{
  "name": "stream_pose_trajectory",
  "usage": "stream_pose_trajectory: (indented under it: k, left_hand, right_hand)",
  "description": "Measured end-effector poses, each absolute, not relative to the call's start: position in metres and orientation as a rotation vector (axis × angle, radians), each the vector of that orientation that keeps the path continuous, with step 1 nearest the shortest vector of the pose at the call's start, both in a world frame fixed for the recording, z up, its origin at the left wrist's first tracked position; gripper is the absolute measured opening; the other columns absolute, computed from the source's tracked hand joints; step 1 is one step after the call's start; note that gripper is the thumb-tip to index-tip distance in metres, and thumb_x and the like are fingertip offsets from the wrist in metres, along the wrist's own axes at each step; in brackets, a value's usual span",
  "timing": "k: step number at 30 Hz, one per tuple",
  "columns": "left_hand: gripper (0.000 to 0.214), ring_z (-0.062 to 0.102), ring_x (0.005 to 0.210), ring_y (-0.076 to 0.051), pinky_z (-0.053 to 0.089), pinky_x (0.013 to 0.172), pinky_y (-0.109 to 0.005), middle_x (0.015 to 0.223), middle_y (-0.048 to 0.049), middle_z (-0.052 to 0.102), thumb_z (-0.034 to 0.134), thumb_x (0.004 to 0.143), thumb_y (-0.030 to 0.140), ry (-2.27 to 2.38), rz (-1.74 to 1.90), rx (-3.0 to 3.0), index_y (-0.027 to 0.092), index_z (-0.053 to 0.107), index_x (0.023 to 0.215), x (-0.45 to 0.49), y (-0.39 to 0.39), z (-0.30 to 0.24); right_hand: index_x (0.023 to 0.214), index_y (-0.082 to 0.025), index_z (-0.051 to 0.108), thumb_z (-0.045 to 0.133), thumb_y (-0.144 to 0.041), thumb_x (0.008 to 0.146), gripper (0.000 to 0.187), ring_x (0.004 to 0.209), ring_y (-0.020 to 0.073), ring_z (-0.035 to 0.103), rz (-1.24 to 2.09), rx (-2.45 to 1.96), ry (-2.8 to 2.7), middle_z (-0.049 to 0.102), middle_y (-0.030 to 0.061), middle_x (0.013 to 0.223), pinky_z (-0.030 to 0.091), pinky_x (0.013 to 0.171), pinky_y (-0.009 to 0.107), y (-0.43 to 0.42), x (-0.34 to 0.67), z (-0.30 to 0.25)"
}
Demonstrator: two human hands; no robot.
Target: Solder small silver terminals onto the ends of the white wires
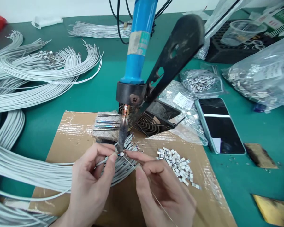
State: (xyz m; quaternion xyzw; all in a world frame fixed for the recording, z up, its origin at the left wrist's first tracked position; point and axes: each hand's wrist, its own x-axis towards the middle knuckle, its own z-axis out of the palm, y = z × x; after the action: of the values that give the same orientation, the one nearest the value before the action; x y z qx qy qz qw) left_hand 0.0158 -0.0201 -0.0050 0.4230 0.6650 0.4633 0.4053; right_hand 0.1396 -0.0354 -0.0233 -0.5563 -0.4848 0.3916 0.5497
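In the lower middle of the frame both hands are meeting just under the tip [122, 140] of the soldering iron [138, 47], which is hanging fixed in a dark metal holder, its blue handle rising to the top edge.

The left hand [92, 179] is pinching the white wire [101, 162] with thumb and forefinger closed, holding its end, with a small metal piece [120, 154], against the tip. The wire's long axis is running from lower left up to the right.

The right hand [161, 186], equally near, is gripping a thin solder strand [130, 164] between closed fingers. The strand is lying from lower right up-left toward the same point.

Below them is a taped cardboard sheet [68, 138] with a heap of shiny metal pieces [177, 164]. On the green surface [104, 85], smooth wire bundles [38, 78] are curving at left, and a glossy phone [219, 126] is lying at right.
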Motion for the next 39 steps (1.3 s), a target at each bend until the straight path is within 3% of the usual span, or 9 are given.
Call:
stream_pose_trajectory:
  k: [13, 25, 31, 39]
  left_hand:
    - [0.014, 0.069, 0.069, -0.011, 0.052, 0.059, -0.015, 0.088, 0.0008, 0.074, 0.071, 0.090, 0.018, 1.658, 1.265, 1.024, 0.023, 0.073, 0.076, 0.018, -0.021, -0.003]
    - [0.014, 0.073, 0.076, -0.010, 0.055, 0.065, -0.011, 0.090, 0.0016, 0.075, 0.072, 0.092, 0.016, 1.593, 1.258, 1.161, 0.025, 0.074, 0.081, 0.009, -0.022, -0.010]
    - [0.015, 0.064, 0.063, -0.008, 0.048, 0.054, -0.013, 0.088, 0.0018, 0.075, 0.070, 0.092, 0.017, 1.621, 1.248, 1.131, 0.024, 0.073, 0.079, 0.010, -0.021, -0.008]
    - [0.014, 0.061, 0.061, -0.010, 0.045, 0.051, -0.017, 0.088, 0.0016, 0.075, 0.070, 0.091, 0.019, 1.651, 1.229, 1.103, 0.024, 0.072, 0.078, 0.012, -0.021, -0.005]
  right_hand:
    - [0.077, -0.025, 0.058, 0.064, -0.015, 0.097, 0.023, 0.081, 0.0116, 0.077, 0.852, -1.323, -1.181, 0.083, -0.0026, 0.107, 0.058, 0.078, 0.020, -0.035, 0.139, -0.022]
    - [0.078, -0.024, 0.060, 0.066, -0.013, 0.096, 0.022, 0.079, 0.0075, 0.078, 0.858, -1.298, -1.171, 0.083, -0.0047, 0.105, 0.057, 0.075, 0.014, -0.034, 0.138, -0.021]
    - [0.077, -0.024, 0.060, 0.066, -0.014, 0.097, 0.023, 0.079, 0.0091, 0.077, 0.854, -1.304, -1.165, 0.083, -0.0025, 0.104, 0.058, 0.075, 0.016, -0.034, 0.138, -0.022]
    - [0.077, -0.023, 0.062, 0.067, -0.012, 0.096, 0.023, 0.080, 0.0154, 0.079, 0.863, -1.282, -1.162, 0.084, 0.0037, 0.102, 0.061, 0.077, 0.025, -0.033, 0.139, -0.022]
